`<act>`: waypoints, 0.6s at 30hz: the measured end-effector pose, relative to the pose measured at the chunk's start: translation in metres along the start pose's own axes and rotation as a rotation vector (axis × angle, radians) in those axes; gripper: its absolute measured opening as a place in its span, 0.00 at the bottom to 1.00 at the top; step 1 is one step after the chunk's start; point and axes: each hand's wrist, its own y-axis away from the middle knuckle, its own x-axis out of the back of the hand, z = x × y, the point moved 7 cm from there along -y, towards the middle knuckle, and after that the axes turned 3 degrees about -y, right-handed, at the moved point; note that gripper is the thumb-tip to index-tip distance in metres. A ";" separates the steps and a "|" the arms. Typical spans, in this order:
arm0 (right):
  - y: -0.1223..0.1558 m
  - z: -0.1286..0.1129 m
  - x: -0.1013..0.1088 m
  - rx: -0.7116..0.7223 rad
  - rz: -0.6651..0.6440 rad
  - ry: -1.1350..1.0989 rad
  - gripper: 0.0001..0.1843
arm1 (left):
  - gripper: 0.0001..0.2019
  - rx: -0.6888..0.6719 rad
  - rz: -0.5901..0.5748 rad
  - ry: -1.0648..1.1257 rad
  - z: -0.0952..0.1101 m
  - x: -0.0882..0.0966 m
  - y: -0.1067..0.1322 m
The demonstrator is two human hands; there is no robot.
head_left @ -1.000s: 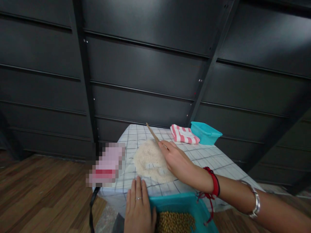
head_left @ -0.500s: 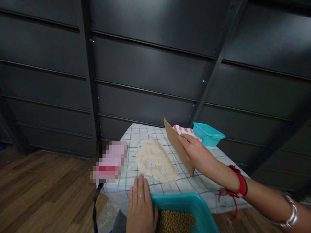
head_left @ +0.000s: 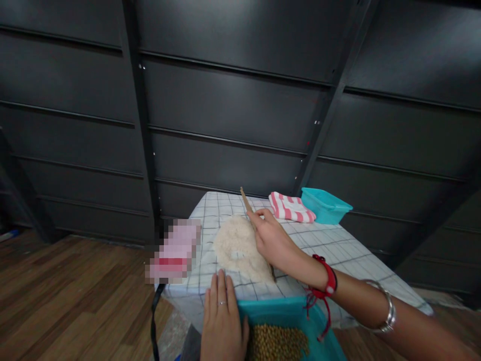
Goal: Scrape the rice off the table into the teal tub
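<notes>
the bench (head_left: 338, 250) has a white cloth (head_left: 210, 215) with dark squares over it. a heap of white grains (head_left: 236, 245) lies in the middle. a brown card (head_left: 245, 199) stands on its edge, touching the heap's right side. at the far end lie a red and white striped towel (head_left: 291, 208) and, just beside it, a small blue tub (head_left: 326, 205). a blue tray (head_left: 270, 303) of brown beans (head_left: 278, 343) sits at the near edge. the left hand (head_left: 222, 326) lies flat beside it.

1 grain heap (head_left: 235, 245) lies on the table (head_left: 338, 250). The card (head_left: 248, 205), gripped by the right hand (head_left: 276, 243), stands against its right side. Behind-right, a folded cloth (head_left: 291, 208) lies just left of the far tub (head_left: 326, 205). In front, the near tub (head_left: 285, 307) holds beans (head_left: 278, 343); the left hand (head_left: 223, 326) lies flat at its left.
</notes>
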 end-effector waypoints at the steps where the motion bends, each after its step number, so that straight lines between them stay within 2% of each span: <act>1: -0.003 0.001 -0.002 -0.013 0.014 -0.007 0.25 | 0.28 0.000 -0.008 -0.003 0.000 0.000 0.000; 12: -0.025 -0.006 -0.010 -0.113 0.083 -0.067 0.26 | 0.29 -0.034 0.031 -0.042 0.001 0.003 0.000; 15: -0.027 -0.001 -0.004 -0.101 0.079 0.013 0.27 | 0.32 -0.008 0.008 -0.005 0.000 0.000 0.001; 18: -0.022 0.009 0.012 -0.070 0.069 0.147 0.28 | 0.33 0.018 -0.011 0.037 -0.001 -0.002 0.002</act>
